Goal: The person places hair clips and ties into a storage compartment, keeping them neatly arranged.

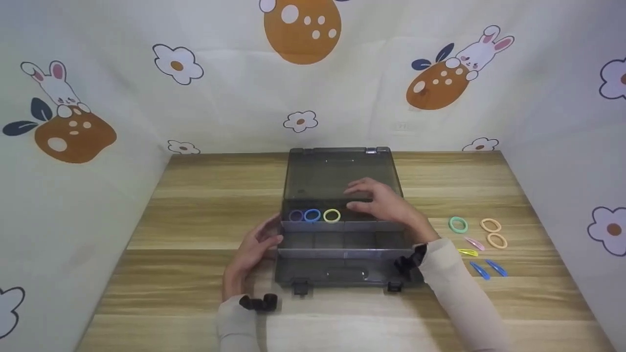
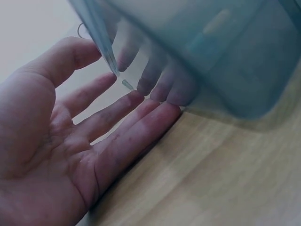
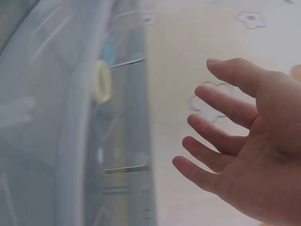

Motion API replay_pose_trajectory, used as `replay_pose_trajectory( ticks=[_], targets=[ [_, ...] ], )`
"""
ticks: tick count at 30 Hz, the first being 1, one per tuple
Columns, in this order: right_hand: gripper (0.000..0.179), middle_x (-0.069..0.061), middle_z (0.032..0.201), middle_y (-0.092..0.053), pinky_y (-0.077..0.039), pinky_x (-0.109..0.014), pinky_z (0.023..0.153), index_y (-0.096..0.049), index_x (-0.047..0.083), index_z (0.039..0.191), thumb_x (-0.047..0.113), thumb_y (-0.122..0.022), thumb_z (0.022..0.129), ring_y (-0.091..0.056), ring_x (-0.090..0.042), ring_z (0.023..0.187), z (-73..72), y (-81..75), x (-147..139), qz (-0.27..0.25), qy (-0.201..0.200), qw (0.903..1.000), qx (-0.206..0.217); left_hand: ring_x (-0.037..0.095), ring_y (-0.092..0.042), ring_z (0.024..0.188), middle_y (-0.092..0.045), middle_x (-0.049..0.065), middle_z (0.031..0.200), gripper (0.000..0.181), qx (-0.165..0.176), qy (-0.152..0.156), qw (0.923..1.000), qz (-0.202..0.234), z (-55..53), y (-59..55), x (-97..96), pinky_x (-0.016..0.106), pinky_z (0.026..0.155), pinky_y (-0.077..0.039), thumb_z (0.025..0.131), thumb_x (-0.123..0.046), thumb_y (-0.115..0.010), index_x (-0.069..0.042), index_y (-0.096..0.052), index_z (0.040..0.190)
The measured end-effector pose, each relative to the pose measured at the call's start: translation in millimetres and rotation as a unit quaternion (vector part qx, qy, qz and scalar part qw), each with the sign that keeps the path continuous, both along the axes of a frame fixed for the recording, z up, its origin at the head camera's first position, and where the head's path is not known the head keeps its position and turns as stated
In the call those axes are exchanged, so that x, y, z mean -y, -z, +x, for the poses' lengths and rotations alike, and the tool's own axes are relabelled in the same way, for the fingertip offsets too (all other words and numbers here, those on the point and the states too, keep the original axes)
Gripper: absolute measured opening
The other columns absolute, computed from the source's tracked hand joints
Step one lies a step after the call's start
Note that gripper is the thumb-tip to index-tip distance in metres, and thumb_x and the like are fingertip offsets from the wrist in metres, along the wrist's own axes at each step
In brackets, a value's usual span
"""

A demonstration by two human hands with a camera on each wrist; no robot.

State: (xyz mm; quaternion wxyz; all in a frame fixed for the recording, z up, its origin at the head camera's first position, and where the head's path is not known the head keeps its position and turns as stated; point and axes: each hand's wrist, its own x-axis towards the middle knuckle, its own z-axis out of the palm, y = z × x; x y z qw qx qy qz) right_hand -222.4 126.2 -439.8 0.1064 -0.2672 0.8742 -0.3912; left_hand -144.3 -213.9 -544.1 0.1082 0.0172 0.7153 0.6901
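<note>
A dark translucent storage box [image 1: 313,268] lies on the table with its lid [image 1: 337,178] swung back. In its rear compartment rest a purple hair tie [image 1: 290,215], a blue hair tie [image 1: 305,215] and a yellow hair tie [image 1: 324,215]. My left hand [image 1: 250,250] touches the box's left side, its fingertips against the wall in the left wrist view and its thumb near the rim. Above the rear right of the box hovers my right hand [image 1: 384,200], fingers spread, holding nothing. The right wrist view shows this hand [image 3: 249,136] apart from the box wall.
Right of the box lie a green hair tie [image 1: 450,225], two orange hair ties [image 1: 482,224], a pink hair clip [image 1: 474,243], a yellow hair clip [image 1: 468,253] and two blue hair clips [image 1: 480,270]. A patterned cloth [image 1: 234,117] hangs behind and beside the wooden table [image 1: 195,288].
</note>
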Motion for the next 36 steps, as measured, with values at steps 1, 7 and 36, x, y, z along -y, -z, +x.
replay_pose_trajectory(
  ticks=[1,7,36],
  targets=[
    [0.036,-0.018,0.142,-0.056,-0.041,-0.055,0.114,-0.069,0.007,0.125,0.024,-0.071,0.093,-0.051,-0.037,0.134,3.3,-2.2,-3,-0.011,0.002,0.9999,0.000,0.032,-0.044,0.143,-0.040,0.013,0.159,0.063,0.001,0.001,1.0000,0.002,0.0,-0.2,-0.1,0.036,0.106,-0.051,0.094,-0.011,-0.068,-0.009,-0.042,0.152],
    [0.032,-0.015,0.135,-0.061,-0.042,-0.054,0.113,-0.071,0.007,0.121,0.020,-0.072,0.092,-0.053,-0.035,0.131,19.4,-8.6,-20,-0.056,0.021,0.9980,-0.022,0.034,-0.046,0.141,-0.040,0.012,0.160,0.063,0.010,-0.005,0.9999,0.009,0.6,-1.3,0.2,0.034,0.101,-0.054,0.094,-0.010,-0.068,-0.010,-0.043,0.152],
    [0.046,0.000,0.123,-0.063,-0.057,-0.015,0.079,-0.063,0.001,0.130,0.024,-0.074,0.092,-0.067,0.006,0.090,42.5,17.9,-139,-0.120,0.238,0.9633,0.033,0.034,-0.045,0.143,-0.040,0.014,0.159,0.064,-0.002,0.005,1.0000,0.005,0.6,0.2,1.0,0.037,0.109,-0.050,0.093,-0.009,-0.068,-0.008,-0.042,0.152]
  ],
)
